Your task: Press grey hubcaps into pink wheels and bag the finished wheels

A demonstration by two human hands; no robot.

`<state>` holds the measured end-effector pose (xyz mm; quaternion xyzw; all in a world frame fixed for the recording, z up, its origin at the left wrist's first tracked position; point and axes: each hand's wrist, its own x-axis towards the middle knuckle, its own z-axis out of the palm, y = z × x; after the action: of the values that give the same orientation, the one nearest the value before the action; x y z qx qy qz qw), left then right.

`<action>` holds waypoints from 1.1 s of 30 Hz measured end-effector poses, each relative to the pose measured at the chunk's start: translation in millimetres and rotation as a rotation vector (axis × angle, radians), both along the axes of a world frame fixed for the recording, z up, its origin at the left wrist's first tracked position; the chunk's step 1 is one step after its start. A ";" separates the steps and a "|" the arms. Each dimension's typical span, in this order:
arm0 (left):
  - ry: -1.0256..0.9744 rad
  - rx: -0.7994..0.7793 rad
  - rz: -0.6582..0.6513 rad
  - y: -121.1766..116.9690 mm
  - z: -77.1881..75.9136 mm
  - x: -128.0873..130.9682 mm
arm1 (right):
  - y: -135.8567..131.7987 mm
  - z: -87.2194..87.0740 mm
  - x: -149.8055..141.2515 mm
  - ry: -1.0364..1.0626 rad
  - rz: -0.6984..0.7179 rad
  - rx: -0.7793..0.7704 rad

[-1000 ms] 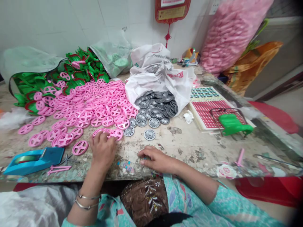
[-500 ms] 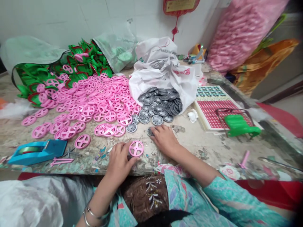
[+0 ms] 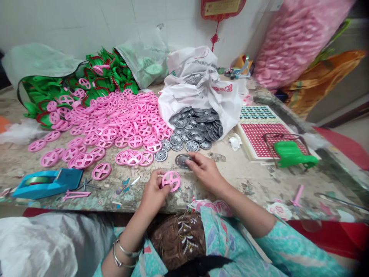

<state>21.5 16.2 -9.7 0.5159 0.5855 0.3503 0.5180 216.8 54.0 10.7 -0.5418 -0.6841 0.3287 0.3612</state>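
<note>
Between its thumb and fingers, my left hand [image 3: 154, 190] grips a pink plastic wheel ring [image 3: 171, 181] with crossed spokes, tilted just above the table. My right hand [image 3: 205, 171] pinches a grey wheel disc [image 3: 182, 161] at its right edge, a little farther from me than the pink ring. The two parts are close together but apart. Ahead of my left hand spreads a heap of pink wheel rings [image 3: 127, 115]. Beyond my right hand, grey wheel discs [image 3: 198, 125] spill from a white plastic bag [image 3: 187, 92].
A blue tape dispenser [image 3: 49, 184] stands at the left near the front edge. Green plastic parts [image 3: 100, 82] fill a bag behind the pink heap. To the right are sticker sheets [image 3: 265, 134], glasses and a green piece [image 3: 291, 154]. A large bag of pink parts [image 3: 300, 42] stands behind.
My left hand has picked up the pink wheel ring and moved slightly right. My right hand has lifted the edge of the grey disc, which now shows more fully.
</note>
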 end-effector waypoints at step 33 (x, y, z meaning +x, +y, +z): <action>-0.532 -0.110 0.146 -16.3 3.5 8.7 | -41.8 -15.5 -32.7 0.405 0.171 -0.282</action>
<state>30.2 -0.1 -6.2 0.3332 0.4826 0.4776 0.6541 184.0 12.3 -4.8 -0.4502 -0.5886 0.5518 0.3827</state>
